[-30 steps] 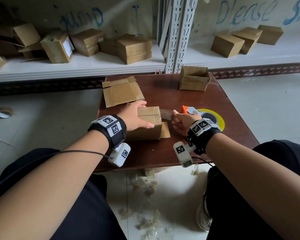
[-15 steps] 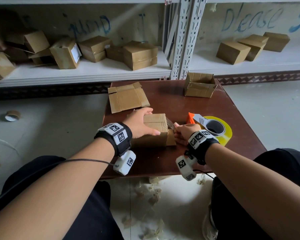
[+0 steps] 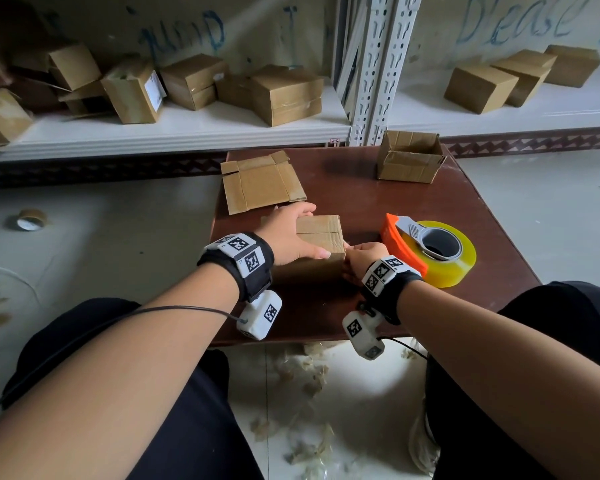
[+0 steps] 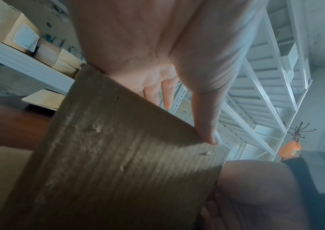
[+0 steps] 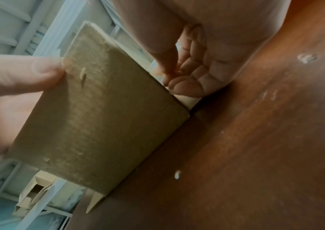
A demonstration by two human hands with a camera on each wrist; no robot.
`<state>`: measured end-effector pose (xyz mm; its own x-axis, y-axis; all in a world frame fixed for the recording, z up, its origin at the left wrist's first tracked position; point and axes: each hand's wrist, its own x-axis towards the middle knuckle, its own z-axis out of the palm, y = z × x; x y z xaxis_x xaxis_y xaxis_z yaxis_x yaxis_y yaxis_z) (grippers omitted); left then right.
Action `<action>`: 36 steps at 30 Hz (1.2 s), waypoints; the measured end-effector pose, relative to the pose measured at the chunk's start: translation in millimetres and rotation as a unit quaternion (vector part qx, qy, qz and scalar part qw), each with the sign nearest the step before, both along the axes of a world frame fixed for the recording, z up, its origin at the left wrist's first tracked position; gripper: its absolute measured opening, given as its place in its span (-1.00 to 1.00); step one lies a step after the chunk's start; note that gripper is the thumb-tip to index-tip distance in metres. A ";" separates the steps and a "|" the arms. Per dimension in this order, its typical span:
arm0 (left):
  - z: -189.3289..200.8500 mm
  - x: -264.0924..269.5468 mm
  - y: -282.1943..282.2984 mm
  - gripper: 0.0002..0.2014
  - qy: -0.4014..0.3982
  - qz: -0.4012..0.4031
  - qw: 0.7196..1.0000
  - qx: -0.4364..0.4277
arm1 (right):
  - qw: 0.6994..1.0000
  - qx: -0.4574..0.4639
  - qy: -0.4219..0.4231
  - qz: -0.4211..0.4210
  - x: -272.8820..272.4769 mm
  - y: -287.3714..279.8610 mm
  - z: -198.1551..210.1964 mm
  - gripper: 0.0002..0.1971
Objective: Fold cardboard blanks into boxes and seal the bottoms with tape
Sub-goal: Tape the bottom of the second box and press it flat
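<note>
Head view: left hand [image 3: 288,233] lies flat atop the box [image 3: 321,233], right hand's [image 3: 362,259] curled fingers press its side, so the tape may wrinkle.

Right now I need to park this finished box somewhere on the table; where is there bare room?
Bare wood lies between the flat blank and the open box at the far side, and right of the tape dispenser toward the table edge. The near middle is crowded: the left hand and right hand hold the box there.
</note>
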<state>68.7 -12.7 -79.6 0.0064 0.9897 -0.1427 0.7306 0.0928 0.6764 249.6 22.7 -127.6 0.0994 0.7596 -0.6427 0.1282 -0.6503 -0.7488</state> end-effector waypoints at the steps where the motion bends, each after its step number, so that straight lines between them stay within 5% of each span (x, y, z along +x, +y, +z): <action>1: 0.3 0.2 -0.6 0.06 0.001 0.000 1.000 0.001 | 1.000 0.000 0.002 -0.001 -1.2 0.0 -1.4 -0.70; 18: 9.6 8.1 -12.7 -0.01 0.014 0.014 1.000 0.010 | 0.982 0.057 -0.080 0.161 7.7 -8.4 -1.8 -0.77; 23: 13.1 8.6 -16.0 -0.20 0.023 0.025 0.999 0.010 | 0.976 0.113 -0.159 0.092 9.2 -12.5 18.4 -0.75; 26: 14.2 8.7 -16.9 -0.24 0.029 0.031 0.999 0.007 | 0.978 0.185 -0.098 0.008 6.4 -7.9 31.6 -0.67; 30: 16.1 11.8 -15.7 -0.42 0.035 0.043 0.998 0.004 | 0.968 0.232 -0.053 0.078 -16.4 -13.3 41.2 -0.56; 36: 12.2 13.1 -14.6 -0.50 0.040 0.026 0.999 0.020 | 0.957 0.240 -0.093 0.131 -19.4 -17.8 30.9 -0.51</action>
<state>81.8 -27.2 -67.4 -0.0551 0.9934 -0.1005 0.7772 0.1059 0.6203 230.2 4.9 -96.7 -0.0566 0.9777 -0.2022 0.3992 -0.1634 -0.9022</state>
